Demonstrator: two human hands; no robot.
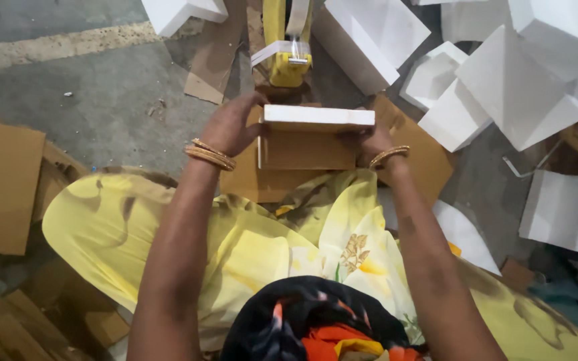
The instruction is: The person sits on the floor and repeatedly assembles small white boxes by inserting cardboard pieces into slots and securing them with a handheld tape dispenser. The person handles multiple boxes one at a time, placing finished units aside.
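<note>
Seated person viewed from above, yellow flowered cloth point(235, 241) across the lap in the foreground. Beyond the lap, both hands hold a small assembly: a white foam slab point(318, 117) set on top of a brown cardboard box point(300, 148). The left hand point(230, 126) presses against the box's left end, fingers curled around the corner where slab meets cardboard; the right hand point(372, 139) grips the right end, its fingers mostly hidden behind the box, so their exact curl cannot be told. Bangles point(210, 155) circle both wrists. The box rests on a cardboard sheet point(262, 182) that lies on the floor. Just beyond the box stands a yellow tape dispenser point(287, 47), its tape end hanging toward the slab. To the right of the box and farther off lie loose foam blocks point(523, 87); to the left, cardboard scraps point(1, 184) on grey concrete. The step in hand appears to be seating the slab on the box; one hand must likely free itself before any tape can be drawn.
</note>
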